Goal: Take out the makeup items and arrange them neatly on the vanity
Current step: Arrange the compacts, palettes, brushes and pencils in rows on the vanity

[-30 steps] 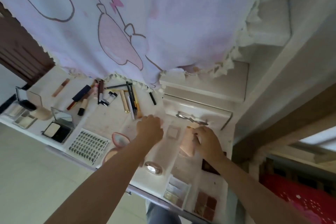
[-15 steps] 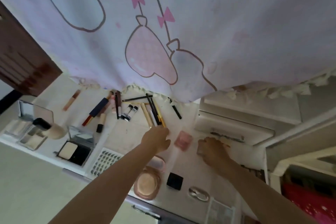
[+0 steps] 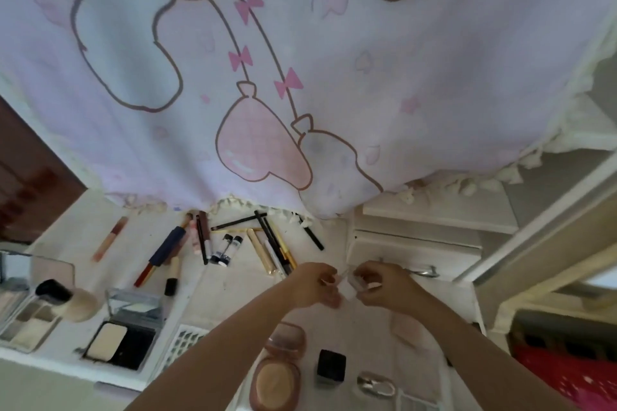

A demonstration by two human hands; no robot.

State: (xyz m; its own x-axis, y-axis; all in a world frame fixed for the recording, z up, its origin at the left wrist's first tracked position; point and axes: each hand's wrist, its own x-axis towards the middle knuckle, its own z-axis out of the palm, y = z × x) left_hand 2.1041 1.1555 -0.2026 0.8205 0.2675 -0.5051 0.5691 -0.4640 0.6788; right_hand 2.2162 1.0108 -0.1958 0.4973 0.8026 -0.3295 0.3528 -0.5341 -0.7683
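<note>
My left hand (image 3: 314,284) and my right hand (image 3: 384,284) meet above the middle of the white vanity (image 3: 227,287). Between them they pinch a small clear tube (image 3: 354,280); its details are blurred. Behind the hands lies a row of makeup: gold tubes (image 3: 280,253), black pencils (image 3: 238,222), two small vials (image 3: 227,248), a navy tube (image 3: 167,247) and a pink lip gloss (image 3: 110,238). Nearer me sit an open pink round compact (image 3: 278,374), a black square box (image 3: 330,367) and a pale pink square compact (image 3: 409,330).
A pink cartoon cloth (image 3: 300,77) hangs over the back of the vanity. At left stand a black-capped foundation bottle (image 3: 66,299), an open black powder compact (image 3: 123,334), a palette (image 3: 26,320) and a lash tray (image 3: 187,344). A white drawer (image 3: 414,250) with a metal handle is at right.
My hands have come together and taken hold of the small clear tube. The view has tilted up, so the cloth fills more of the picture.
</note>
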